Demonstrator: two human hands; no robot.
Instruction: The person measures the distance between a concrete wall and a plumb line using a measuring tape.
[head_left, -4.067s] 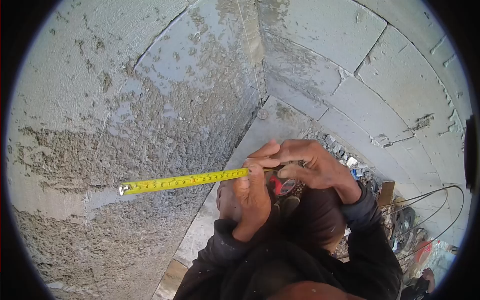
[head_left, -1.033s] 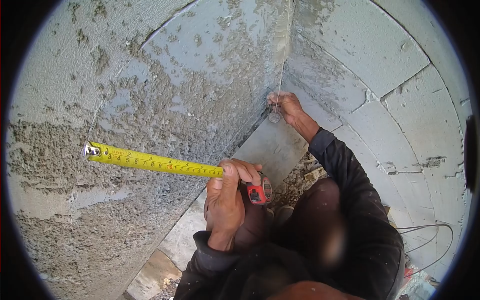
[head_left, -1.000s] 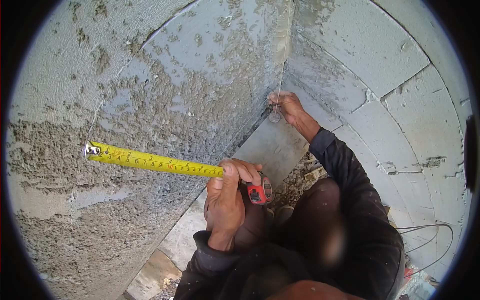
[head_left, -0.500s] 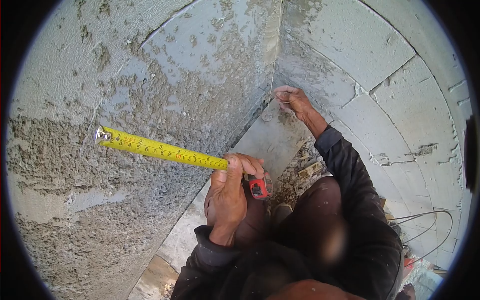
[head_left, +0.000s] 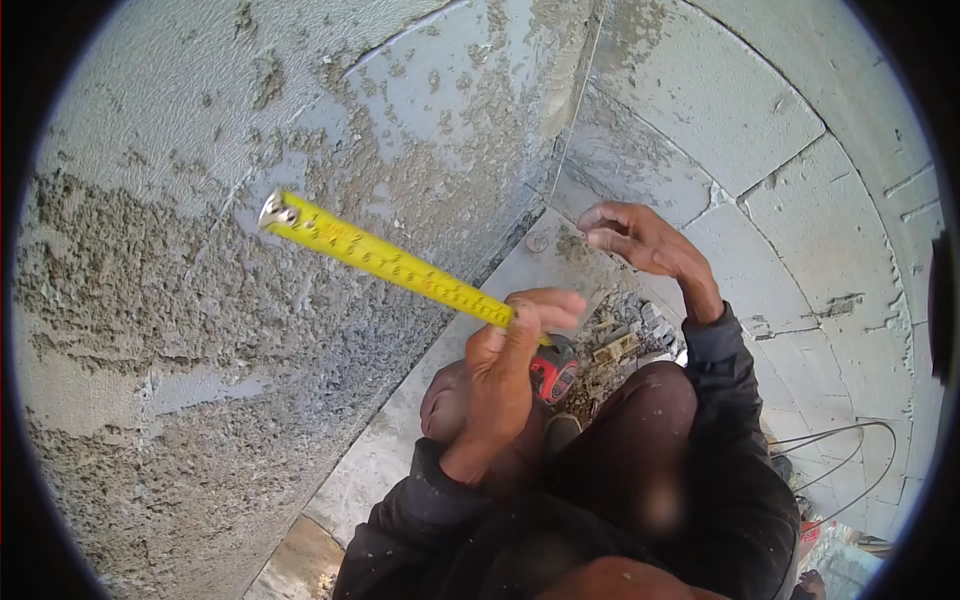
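A mortar-patched wall (head_left: 200, 330) fills the side left of the wall corner (head_left: 552, 190), its lower part coarse and crumbly. Right of the corner stands a pale block wall (head_left: 790, 240) with dark joints and a few smears of mortar. Below the corner, the person's dark sleeves (head_left: 740, 430) and mud-flecked knees (head_left: 650, 400) take up the bottom of the view. A flat grey slab (head_left: 510, 275) begins at the foot of the corner and runs down along the coarse wall.

The tape measure lies below and left of the corner, its yellow blade (head_left: 390, 262) drawn out and slanting up across the coarse wall; whether the metal end touches it, I cannot tell. The left hand (head_left: 500, 375) pinches the blade under its thumb, other fingers stretched out and blurred. The right hand (head_left: 650, 240) is released, fingers loosely curled, just below and right of the corner.

Loops of thin cable (head_left: 850, 430) lie farther down and right. Rubble (head_left: 630, 320) lies below the corner, beyond the slab's edge. The red-and-black tape case (head_left: 553, 372) sits just beside the left hand. A small round disc (head_left: 536, 242) shows over the slab, near the corner.
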